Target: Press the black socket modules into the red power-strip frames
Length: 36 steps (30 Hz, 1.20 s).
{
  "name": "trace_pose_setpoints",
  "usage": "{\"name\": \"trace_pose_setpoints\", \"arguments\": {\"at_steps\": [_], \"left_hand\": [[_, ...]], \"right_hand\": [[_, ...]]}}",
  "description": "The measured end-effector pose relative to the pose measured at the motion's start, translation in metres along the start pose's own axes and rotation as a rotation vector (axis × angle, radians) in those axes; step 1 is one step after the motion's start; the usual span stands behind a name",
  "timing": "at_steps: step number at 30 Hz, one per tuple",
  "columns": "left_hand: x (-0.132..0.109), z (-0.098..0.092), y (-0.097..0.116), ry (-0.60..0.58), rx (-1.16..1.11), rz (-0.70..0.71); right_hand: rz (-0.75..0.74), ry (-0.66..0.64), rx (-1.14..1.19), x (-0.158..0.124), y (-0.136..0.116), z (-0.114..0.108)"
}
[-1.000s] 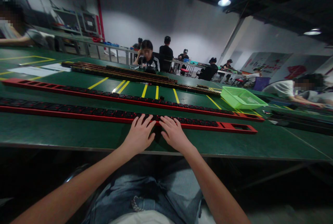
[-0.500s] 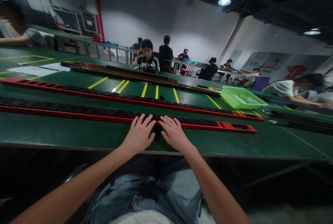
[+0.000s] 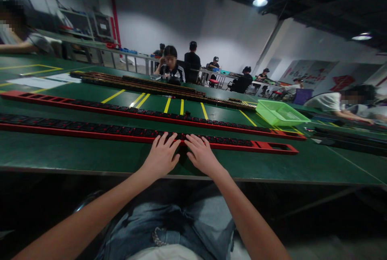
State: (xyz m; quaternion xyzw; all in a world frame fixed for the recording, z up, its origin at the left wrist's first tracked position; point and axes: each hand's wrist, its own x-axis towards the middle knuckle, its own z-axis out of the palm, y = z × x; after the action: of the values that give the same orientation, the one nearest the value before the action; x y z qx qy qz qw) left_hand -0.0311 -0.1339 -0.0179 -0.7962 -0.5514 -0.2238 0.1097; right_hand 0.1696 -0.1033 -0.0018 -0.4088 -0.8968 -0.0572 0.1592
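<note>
A long red strip (image 3: 275, 147) fitted with a row of black socket-like modules (image 3: 99, 127) lies across the green table in front of me. My left hand (image 3: 163, 152) rests with spread fingertips on the strip's near edge and modules. Just to its right, my right hand (image 3: 202, 151) touches the same strip, fingers stretched forward. Neither hand is wrapped around anything. The part of the strip beneath my fingertips is hidden. Behind it runs a second red strip (image 3: 45, 98) with similar black modules and open slots at its left end.
A bundle of long brown-black strips (image 3: 145, 84) lies farther back. The light green basket (image 3: 281, 115) stands right of it. White papers (image 3: 36, 82) lie at the left, and dark long strips (image 3: 347, 141) at the right. People (image 3: 171, 66) sit around the table and beyond.
</note>
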Motion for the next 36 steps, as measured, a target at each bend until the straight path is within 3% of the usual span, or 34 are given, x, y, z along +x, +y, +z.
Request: {"name": "trace_pose_setpoints", "arguments": {"at_steps": [36], "left_hand": [[-0.0002, 0.0024, -0.0013, 0.011, -0.007, 0.009]], "right_hand": [[-0.003, 0.010, -0.013, -0.0005, 0.0009, 0.0022]]}}
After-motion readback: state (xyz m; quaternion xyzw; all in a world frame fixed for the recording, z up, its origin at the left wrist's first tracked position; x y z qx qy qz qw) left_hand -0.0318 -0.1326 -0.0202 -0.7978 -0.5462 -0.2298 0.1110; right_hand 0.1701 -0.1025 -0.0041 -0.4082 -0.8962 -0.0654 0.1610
